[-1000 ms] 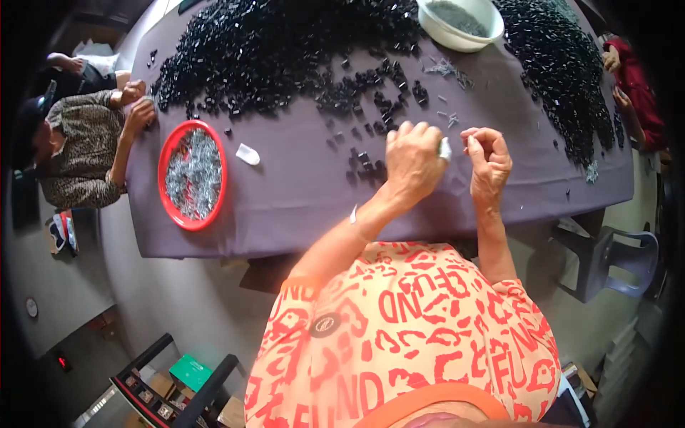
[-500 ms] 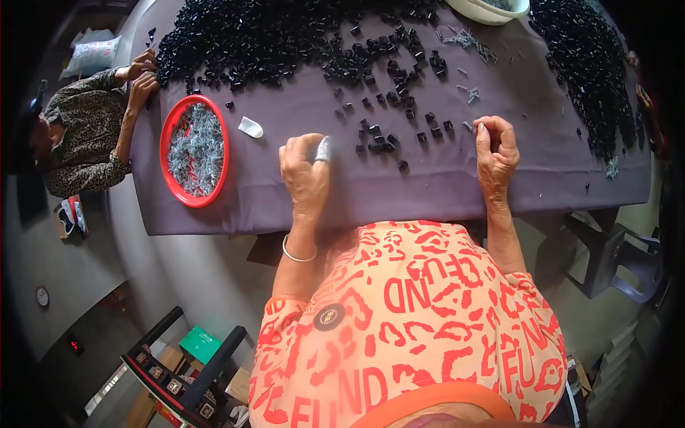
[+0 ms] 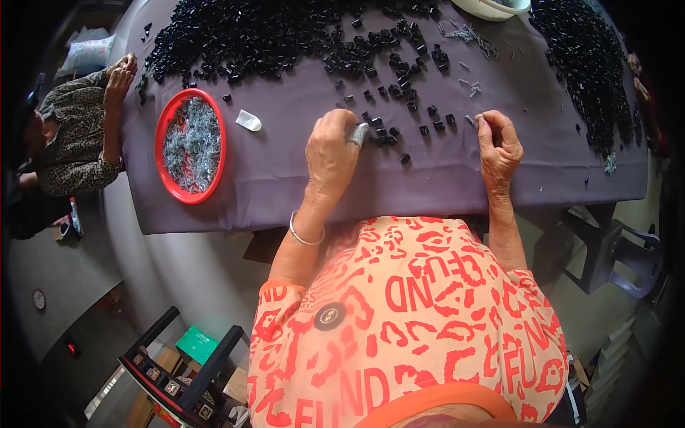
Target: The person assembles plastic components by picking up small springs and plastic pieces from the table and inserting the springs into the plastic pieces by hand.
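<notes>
My left hand [image 3: 332, 148] reaches over the purple cloth, its fingers curled toward a thumb wrapped in a pale grey cover. Its fingertips touch the edge of a loose group of small black blocks [image 3: 387, 137]; whatever may lie in the pinch is hidden. Farther right, my right hand [image 3: 501, 151] is closed, thumb against forefinger, on a thin grey pin [image 3: 469, 120] poking out to the left. Several black blocks [image 3: 439, 126] lie between my hands, apart from the big black heap [image 3: 235, 43] at the back.
At left stand a red oval basket [image 3: 163, 167] of grey pins and a white finger cover [image 3: 248, 120]. Loose pins [image 3: 478, 41] and a white bowl [image 3: 492, 8] are at the back. Another black heap [image 3: 589, 68] lies right. Another person's hands [image 3: 121, 75] are at the left edge.
My left hand has moved right and away from me, up to the black blocks. My right hand keeps its pinch, almost unmoved. The other person's hands have drawn back from the heap.
</notes>
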Demonstrator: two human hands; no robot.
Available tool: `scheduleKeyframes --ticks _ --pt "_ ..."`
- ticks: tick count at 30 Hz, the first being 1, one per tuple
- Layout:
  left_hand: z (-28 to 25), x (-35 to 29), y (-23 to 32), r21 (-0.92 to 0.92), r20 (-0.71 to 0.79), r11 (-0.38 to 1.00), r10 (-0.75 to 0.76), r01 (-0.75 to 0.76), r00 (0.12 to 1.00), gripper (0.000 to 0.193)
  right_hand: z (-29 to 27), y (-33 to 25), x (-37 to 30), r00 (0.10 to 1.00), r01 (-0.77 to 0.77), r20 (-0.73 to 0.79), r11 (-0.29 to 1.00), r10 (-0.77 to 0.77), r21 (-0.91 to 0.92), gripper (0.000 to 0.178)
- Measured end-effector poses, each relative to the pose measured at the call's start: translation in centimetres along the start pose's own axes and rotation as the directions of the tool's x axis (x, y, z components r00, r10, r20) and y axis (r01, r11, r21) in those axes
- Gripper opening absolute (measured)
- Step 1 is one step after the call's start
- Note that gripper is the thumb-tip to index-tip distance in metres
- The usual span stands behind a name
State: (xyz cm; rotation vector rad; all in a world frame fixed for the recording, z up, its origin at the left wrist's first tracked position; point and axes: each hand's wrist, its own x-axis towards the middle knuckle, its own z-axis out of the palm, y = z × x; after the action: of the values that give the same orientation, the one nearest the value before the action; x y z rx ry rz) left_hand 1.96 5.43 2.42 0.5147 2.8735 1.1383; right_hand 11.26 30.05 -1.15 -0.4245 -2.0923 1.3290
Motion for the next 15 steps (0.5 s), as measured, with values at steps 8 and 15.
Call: scheduleKeyframes --ticks 8,15 --pt "-2.1 -0.9 -1.3 -0.591 0.11 0.762 -0.247 0.263 0.963 0.024 -0.1 -0.9 0.2 0.993 -0.108 -0.024 0.977 0.115 0.184 0.01" --pt "-1.2 -4.1 1.4 -0.867 0.463 0.097 -0.204 0.488 0.863 0.019 0.9 -6.7 -0.7 0.95 -0.21 0.286 0.938 0.129 0.275 0.011"
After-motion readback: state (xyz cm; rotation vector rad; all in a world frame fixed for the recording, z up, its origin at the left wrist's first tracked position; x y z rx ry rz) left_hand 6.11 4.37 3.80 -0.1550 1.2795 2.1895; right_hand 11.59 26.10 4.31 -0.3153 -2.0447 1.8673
